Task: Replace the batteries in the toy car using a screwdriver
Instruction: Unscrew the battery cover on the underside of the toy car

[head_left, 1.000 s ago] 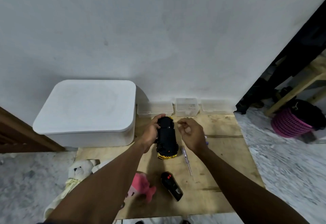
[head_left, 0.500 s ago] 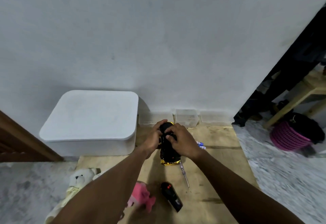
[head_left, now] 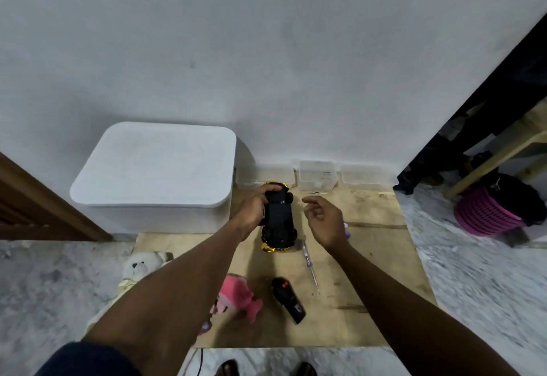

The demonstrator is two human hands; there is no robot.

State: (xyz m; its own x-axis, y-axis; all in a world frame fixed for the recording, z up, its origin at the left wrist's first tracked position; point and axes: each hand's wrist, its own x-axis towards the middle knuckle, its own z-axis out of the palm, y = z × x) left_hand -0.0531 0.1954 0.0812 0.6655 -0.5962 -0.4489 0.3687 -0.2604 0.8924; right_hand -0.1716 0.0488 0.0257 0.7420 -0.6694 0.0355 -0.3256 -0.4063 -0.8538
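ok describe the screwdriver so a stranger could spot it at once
On the wooden board by the white wall, look just right of the near end of the black toy car. The screwdriver lies there: thin and pale, unlike the chunky black remote beside it.

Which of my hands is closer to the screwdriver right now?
Right. The right hand hovers just past the handle end of the screwdriver; the left hand grips the toy car, which lies between them.
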